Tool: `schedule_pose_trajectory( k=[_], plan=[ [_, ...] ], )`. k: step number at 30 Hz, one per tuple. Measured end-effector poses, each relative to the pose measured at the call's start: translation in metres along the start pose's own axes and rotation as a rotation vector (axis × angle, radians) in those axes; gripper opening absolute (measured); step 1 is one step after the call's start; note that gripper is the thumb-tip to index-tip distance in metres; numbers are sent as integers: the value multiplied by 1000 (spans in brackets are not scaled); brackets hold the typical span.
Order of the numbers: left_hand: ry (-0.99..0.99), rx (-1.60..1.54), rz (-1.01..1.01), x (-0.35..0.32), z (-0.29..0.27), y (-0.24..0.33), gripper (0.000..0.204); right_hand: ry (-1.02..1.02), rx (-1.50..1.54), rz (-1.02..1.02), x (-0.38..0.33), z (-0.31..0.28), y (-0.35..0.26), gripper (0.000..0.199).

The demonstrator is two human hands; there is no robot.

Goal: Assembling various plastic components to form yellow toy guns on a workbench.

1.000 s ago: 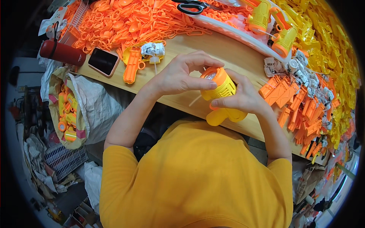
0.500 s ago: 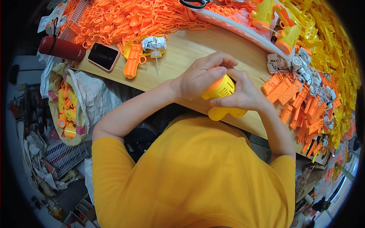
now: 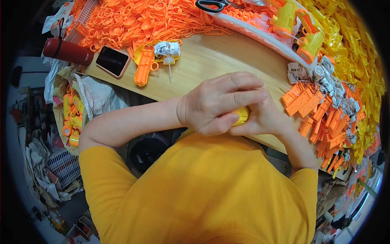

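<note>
A yellow toy gun [image 3: 242, 116] sits between my two hands at the table's near edge, close to my shirt. Most of it is hidden by fingers; only a small yellow patch shows. My left hand [image 3: 221, 103] is wrapped over its top and left side. From the right, my right hand [image 3: 264, 112] grips it, the thumb beneath the yellow patch. Beyond my left wrist lies an opened toy gun, with an orange handle [image 3: 144, 67], a white mechanism [image 3: 168, 49] and a thin white tube pointing toward me.
Orange plastic parts [image 3: 134, 22] pile up at the back. A phone [image 3: 113, 62] and red bottle [image 3: 69, 52] lie left, above a sack of toy guns [image 3: 72, 116]. Scissors [image 3: 210, 5] rest by a white tray [image 3: 260, 31]. Orange handles [image 3: 302, 99] and yellow shells [image 3: 353, 61] crowd the right.
Both hands have drawn the toy gun nearer my body. My left hand has turned over it and now covers most of it, and its elbow has swung outward.
</note>
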State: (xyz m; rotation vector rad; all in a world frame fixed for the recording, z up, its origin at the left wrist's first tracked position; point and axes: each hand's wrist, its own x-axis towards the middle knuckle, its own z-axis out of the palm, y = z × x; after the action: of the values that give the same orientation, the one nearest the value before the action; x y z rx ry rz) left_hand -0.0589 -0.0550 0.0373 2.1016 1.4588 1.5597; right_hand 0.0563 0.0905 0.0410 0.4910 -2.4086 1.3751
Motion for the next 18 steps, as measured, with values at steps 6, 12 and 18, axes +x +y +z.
schedule_pose_trajectory(
  k=[6,12,18],
  plan=[
    [34,23,105,-2,4,8,48,-141,-110,-24,-3,-3,-7,38],
    [37,12,103,-3,10,0,49,-104,-162,-84,3,-8,-11,43],
    [181,105,-76,6,1,-9,40,-85,-68,319,3,-6,5,63]
  ],
)
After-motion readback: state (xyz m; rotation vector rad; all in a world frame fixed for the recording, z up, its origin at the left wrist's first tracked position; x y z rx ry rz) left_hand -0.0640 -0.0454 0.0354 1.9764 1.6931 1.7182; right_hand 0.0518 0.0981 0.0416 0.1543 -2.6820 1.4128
